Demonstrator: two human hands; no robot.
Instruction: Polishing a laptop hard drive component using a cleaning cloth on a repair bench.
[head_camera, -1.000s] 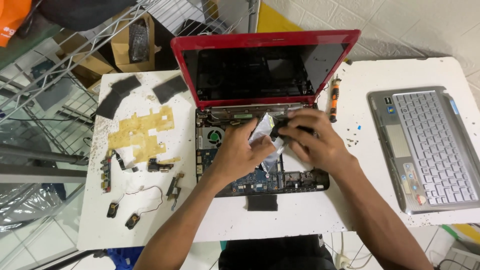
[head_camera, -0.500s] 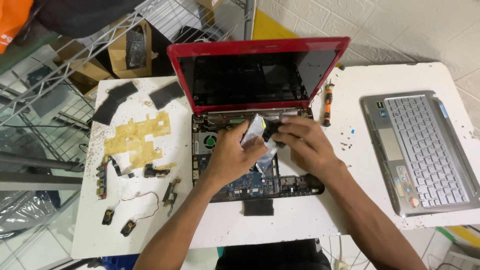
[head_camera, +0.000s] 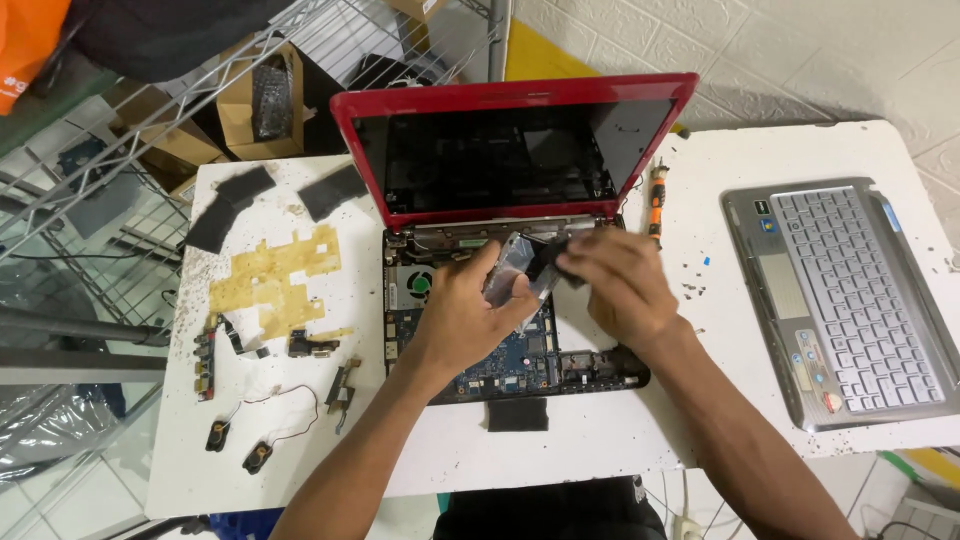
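Hands, 2 (head_camera: 470, 315) (head_camera: 620, 285), 1 silver part (head_camera: 515, 268), 1 red laptop (head_camera: 520, 100)

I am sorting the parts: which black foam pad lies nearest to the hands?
The black pad at the table's front edge, below the open laptop base; the others lie far left.

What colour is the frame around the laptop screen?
Red; the laptop lid shows it best in the head view.

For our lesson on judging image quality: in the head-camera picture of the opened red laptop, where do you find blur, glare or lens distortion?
Head view: the right hand is smeared by motion blur, as is the silvery part that both hands hold; the left hand is sharper; the dark laptop screen shows faint reflections but no strong glare; lighting is even with soft shadows; the white table edges bow slightly, hinting at wide-angle distortion.
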